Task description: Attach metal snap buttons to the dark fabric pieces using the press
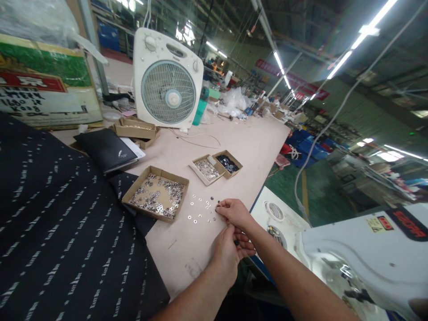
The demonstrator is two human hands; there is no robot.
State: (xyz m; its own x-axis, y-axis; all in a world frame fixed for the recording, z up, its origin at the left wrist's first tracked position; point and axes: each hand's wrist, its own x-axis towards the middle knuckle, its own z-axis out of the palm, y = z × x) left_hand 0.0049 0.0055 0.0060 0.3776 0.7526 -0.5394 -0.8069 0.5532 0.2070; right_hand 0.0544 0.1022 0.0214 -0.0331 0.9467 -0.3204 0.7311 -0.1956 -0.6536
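Note:
My right hand (238,215) reaches over the tabletop, thumb and forefinger pinched on a small dark round piece, perhaps a snap fastener part. Below and partly behind its wrist, my left hand (227,249) is curled palm up at the table's edge. A dark round piece (236,243) shows between its fingers. Loose metal rings (199,216) lie scattered left of my right fingertips, with a dark stud (211,198) among them. Further left is a shallow cardboard box (154,216) of metal fastener parts. Beyond the rings stand a small box of silvery parts (206,169) and one of dark parts (228,164).
A white box fan (169,84) stands at the back, beside a teal bottle (199,109). Dark printed fabric (73,232) covers the left side, near a black folder (105,149). A white sewing machine (364,240) is at the right. A printed carton (50,84) sits back left.

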